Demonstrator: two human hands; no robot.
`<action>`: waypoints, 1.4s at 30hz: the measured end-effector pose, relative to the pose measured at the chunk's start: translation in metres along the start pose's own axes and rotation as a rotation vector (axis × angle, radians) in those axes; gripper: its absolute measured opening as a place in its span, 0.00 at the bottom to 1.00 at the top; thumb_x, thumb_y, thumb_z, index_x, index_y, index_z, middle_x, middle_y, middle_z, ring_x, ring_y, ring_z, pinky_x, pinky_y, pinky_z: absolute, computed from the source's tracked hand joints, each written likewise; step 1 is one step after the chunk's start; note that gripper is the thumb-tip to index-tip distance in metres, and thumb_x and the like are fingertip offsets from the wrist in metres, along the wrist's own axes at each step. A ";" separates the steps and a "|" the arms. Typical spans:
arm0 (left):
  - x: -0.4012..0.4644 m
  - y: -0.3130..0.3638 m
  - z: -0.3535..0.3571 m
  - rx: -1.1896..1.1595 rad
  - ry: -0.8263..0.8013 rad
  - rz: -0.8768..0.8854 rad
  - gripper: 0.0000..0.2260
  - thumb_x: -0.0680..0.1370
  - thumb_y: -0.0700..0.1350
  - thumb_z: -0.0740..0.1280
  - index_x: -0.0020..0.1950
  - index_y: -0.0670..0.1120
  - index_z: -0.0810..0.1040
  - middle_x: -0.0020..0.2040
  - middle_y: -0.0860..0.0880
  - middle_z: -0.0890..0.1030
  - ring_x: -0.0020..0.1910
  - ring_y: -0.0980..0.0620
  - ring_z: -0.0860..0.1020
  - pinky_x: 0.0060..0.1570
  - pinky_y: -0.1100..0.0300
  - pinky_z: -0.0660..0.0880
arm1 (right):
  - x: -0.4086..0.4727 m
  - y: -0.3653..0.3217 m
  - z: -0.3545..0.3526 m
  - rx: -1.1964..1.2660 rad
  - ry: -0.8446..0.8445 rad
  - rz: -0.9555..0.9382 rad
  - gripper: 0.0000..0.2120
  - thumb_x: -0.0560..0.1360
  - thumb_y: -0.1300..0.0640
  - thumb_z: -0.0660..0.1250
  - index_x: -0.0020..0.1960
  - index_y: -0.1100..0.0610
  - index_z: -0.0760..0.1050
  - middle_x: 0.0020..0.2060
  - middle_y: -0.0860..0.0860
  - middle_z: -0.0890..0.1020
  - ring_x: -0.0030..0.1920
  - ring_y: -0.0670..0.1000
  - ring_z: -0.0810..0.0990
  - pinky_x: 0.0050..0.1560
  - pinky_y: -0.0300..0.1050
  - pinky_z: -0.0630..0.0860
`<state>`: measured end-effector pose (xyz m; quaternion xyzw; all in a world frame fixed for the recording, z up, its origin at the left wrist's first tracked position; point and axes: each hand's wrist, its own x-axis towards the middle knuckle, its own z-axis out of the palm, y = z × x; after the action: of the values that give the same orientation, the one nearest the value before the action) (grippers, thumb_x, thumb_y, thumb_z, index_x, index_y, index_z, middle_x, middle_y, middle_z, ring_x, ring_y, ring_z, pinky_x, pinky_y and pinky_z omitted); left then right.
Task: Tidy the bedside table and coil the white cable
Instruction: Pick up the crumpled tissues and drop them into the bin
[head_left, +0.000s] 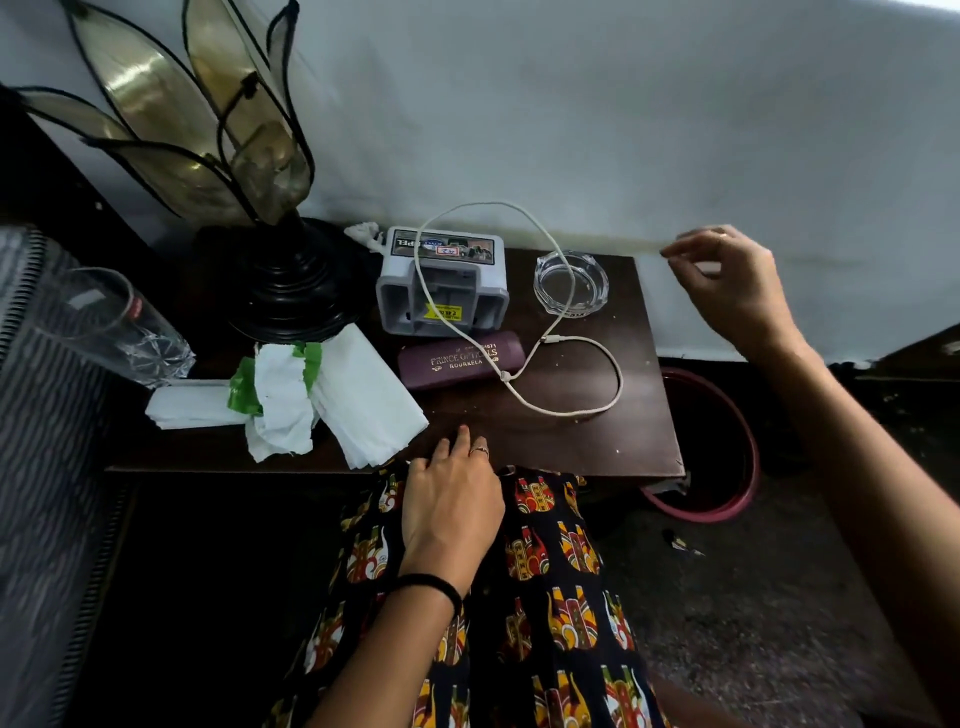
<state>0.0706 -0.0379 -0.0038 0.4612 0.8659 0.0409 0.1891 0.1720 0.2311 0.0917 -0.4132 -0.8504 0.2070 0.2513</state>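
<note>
- You're at the start: nothing on the bedside table (597, 447) looks tidied yet, & the white cable (566, 338) isn't coiled.
- The cable lies loose. It loops over the grey box (441, 280), crosses the glass ashtray (570, 280) just right of the box, then curls on the wood in front of the box.
- Your left hand (452, 499) rests flat at the table's near edge, in front of the box, fingers spread, holding nothing.
- Your right hand (727, 286) is up in the air, well right of the box, past the ashtray. Thumb & fingers are bent close as if pinching; I can't tell if there's something tiny in them, prob. nothing.
- Next, I think: bring the right hand back, pick up one cable end & lift the loop off the box before you wind it.
- Watch out: the cable lies over the purple glasses case (460, 359), right in front of the box, so a hard pull could drag it.
- Left of the box: black lamp (291, 280), white paper pile (322, 395), a lying drinking glass (111, 322) further left.
</note>
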 end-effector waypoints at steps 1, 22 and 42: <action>-0.001 0.000 0.000 0.001 0.002 0.005 0.20 0.80 0.49 0.53 0.72 0.47 0.65 0.74 0.47 0.65 0.70 0.48 0.67 0.63 0.50 0.69 | 0.003 -0.015 0.003 0.023 -0.005 -0.036 0.08 0.75 0.64 0.66 0.51 0.63 0.82 0.52 0.59 0.81 0.39 0.37 0.78 0.44 0.23 0.72; 0.000 -0.016 -0.007 -0.165 -0.049 0.036 0.18 0.80 0.44 0.52 0.68 0.43 0.69 0.73 0.44 0.66 0.68 0.45 0.68 0.61 0.44 0.65 | 0.104 -0.238 0.211 -0.466 -0.793 -0.406 0.17 0.76 0.58 0.63 0.64 0.56 0.75 0.64 0.58 0.75 0.63 0.59 0.74 0.64 0.49 0.72; 0.003 -0.021 -0.011 -0.207 -0.172 0.079 0.21 0.81 0.46 0.50 0.72 0.41 0.63 0.76 0.41 0.59 0.72 0.40 0.62 0.65 0.40 0.59 | 0.116 -0.216 0.284 -0.760 -0.848 -0.361 0.13 0.68 0.70 0.71 0.52 0.68 0.77 0.45 0.61 0.80 0.38 0.55 0.75 0.44 0.50 0.78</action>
<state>0.0485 -0.0468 0.0001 0.4748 0.8188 0.0980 0.3073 -0.1889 0.1601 0.0189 -0.2042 -0.9479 -0.0109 -0.2444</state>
